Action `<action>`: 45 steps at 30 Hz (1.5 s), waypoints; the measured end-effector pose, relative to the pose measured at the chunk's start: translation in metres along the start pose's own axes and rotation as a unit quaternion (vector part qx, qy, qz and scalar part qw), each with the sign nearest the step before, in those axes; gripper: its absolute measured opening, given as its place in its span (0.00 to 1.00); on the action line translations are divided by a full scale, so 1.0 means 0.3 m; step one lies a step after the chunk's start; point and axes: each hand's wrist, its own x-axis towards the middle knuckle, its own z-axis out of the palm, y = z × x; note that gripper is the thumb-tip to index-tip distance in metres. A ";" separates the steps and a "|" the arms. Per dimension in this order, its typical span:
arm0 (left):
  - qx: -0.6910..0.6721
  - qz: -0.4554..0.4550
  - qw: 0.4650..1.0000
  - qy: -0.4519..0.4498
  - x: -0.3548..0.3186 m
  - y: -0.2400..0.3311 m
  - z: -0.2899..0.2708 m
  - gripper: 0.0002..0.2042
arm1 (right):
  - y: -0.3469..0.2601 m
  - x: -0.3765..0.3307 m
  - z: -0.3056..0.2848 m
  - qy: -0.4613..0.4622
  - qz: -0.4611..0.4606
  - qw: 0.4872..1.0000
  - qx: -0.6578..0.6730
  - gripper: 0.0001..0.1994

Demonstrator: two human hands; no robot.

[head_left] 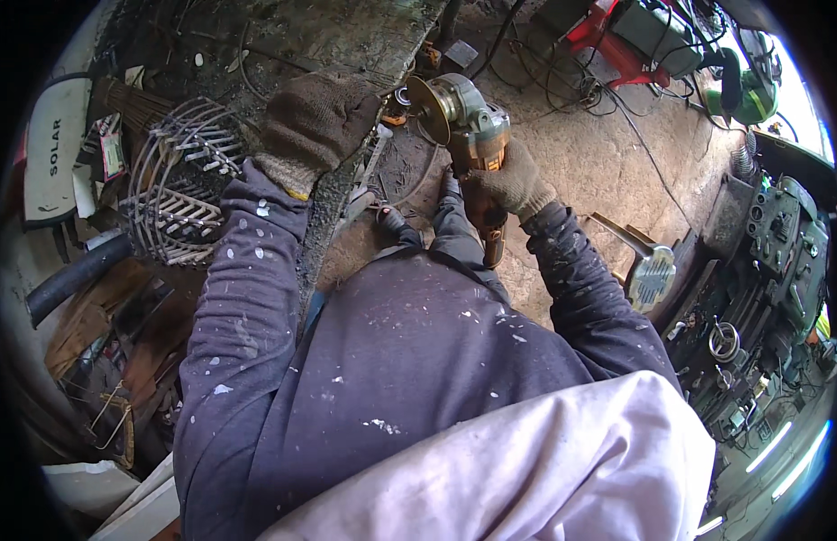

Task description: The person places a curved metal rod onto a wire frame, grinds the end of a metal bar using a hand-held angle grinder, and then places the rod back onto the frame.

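Right hand (pixel 513 185), in tan knit glove, wrapped tight round body of orange-and-grey angle grinder (pixel 472 135), thin cutting disc (pixel 427 108) poised just beside edge of dark, grimy metal slab (pixel 328 216). Left hand (pixel 315 117), in brown knit glove, pressed down flat on slab top, fingers curled over it. Rusted wire cage (pixel 179 180) nearby at left. Best practice, judging by setup: keep disc square to edge, brace slab firmly, keep cord clear.

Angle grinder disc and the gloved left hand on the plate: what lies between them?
In the head view, only the dark metal plate's edge separates the left hand from the grinder disc.
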 end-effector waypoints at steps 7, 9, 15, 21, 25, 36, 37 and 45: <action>-0.032 -0.005 0.999 0.024 -0.011 -0.015 0.023 0.09 | -0.091 -0.016 0.000 0.007 0.027 0.998 -0.057 0.33; 0.001 0.008 1.000 0.002 -0.004 -0.004 0.003 0.09 | -0.079 -0.014 -0.009 0.005 0.011 0.997 -0.077 0.34; 0.078 0.032 0.996 -0.001 -0.021 0.005 -0.024 0.08 | 0.024 -0.049 -0.088 0.026 0.002 0.999 0.039 0.34; 0.065 -0.139 0.988 0.010 -0.118 0.293 -0.146 0.12 | -0.096 -0.087 -0.201 0.014 -0.017 0.988 0.153 0.29; -0.090 -0.243 0.848 -0.462 -0.107 0.470 -0.143 0.22 | -0.206 -0.069 -0.243 0.016 -0.071 0.977 0.202 0.27; -0.770 -0.182 0.577 -0.200 -0.052 0.463 0.196 0.37 | -0.577 0.121 -0.163 -0.096 -0.106 0.931 0.337 0.26; -0.771 -0.207 0.568 -0.200 -0.046 0.463 0.172 0.38 | -0.584 0.130 -0.165 -0.101 -0.110 0.932 0.330 0.26; -0.828 -0.137 0.540 -0.070 -0.059 0.438 0.238 0.35 | -0.677 0.202 -0.127 -0.203 -0.060 0.913 0.349 0.31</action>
